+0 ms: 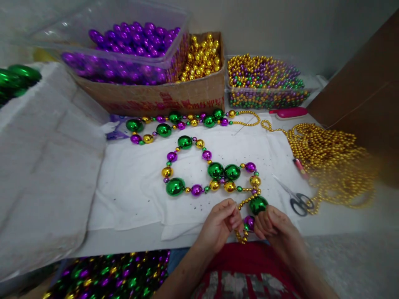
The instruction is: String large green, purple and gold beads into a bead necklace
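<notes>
A bead necklace of large green, gold and purple beads lies in a looped shape on the white cloth, its near end running down between my hands. My left hand is closed in a pinch at the small gold beads of this end, and a short gold length hangs below the fingers. Close by on the right, my right hand is also pinched shut, beside a big green bead and a purple bead. What sits between its fingertips is too small to make out.
Behind lies another bead necklace. A cardboard box, a tub of purple beads and a tub of small mixed beads stand at the back. Scissors, a lighter and gold bead strands lie right.
</notes>
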